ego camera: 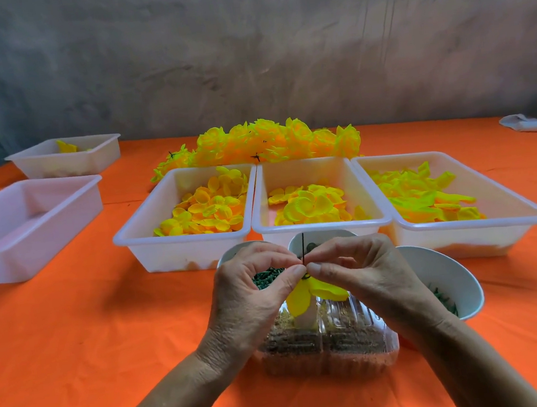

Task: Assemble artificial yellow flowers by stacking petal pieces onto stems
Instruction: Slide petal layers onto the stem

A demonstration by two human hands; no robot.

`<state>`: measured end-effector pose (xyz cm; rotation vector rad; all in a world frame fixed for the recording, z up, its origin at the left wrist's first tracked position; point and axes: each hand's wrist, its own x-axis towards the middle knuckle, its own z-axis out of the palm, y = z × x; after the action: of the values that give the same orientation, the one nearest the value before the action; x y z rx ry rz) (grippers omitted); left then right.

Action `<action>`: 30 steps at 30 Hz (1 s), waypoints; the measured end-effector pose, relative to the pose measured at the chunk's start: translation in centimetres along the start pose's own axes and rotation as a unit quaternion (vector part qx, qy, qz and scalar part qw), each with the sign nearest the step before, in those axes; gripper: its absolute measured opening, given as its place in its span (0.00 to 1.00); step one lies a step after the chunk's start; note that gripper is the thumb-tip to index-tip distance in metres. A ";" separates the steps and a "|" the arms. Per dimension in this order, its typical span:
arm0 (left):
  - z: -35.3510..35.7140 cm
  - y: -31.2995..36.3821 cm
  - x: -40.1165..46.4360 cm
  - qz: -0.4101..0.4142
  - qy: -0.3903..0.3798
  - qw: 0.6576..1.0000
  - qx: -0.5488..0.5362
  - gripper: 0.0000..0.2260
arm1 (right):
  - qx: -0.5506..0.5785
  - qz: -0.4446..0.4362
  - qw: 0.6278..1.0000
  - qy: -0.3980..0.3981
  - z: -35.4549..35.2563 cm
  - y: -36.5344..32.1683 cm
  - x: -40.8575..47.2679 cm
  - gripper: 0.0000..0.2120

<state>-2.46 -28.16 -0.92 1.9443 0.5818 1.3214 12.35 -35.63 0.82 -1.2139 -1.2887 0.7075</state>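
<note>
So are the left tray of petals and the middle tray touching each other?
Touching. The head view shows the left tray's right rim pressed against the middle tray's left rim along their length, with no orange cloth visible between them.

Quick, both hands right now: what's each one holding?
Left hand: fingers pinch the thin dark stem just above the yellow petal piece.
Right hand: pinches the same stem from the other side.

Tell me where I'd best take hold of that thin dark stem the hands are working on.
Probably the bare upper length of the stem, pinched from the sides, coming from above. It stands upright and free there; lower down the left hand, right hand and yellow petal crowd it.
</note>
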 end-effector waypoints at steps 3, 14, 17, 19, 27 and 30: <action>0.0 -0.2 -0.1 0.005 -0.002 1.000 0.001 0.02 | -0.039 -0.015 0.999 0.003 -0.1 0.1 -0.1 0.05; 0.1 -0.6 -0.1 0.102 -0.015 0.989 0.110 0.03 | -0.127 -0.054 0.990 0.034 0.1 1.0 -0.1 0.03; 0.1 -0.6 -0.7 0.093 -0.018 0.991 0.094 0.02 | -0.098 -0.043 0.994 0.023 0.2 1.0 -0.5 0.01; -0.1 -0.5 -0.6 0.069 -0.017 0.994 0.086 0.02 | -0.091 -0.039 0.995 0.020 0.1 0.9 -0.4 0.03; -0.3 0.0 -0.3 -0.006 -0.019 0.999 0.049 0.08 | -0.092 -0.039 0.995 0.026 -0.6 0.6 -0.5 0.08; -0.2 -0.2 -0.2 -0.012 -0.027 0.998 0.046 0.08 | -0.108 -0.047 0.993 0.024 -0.4 0.7 -0.4 0.08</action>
<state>-2.76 -28.12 -1.15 2.0352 0.6484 1.2422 12.82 -35.92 0.12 -1.3253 -1.3996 0.4785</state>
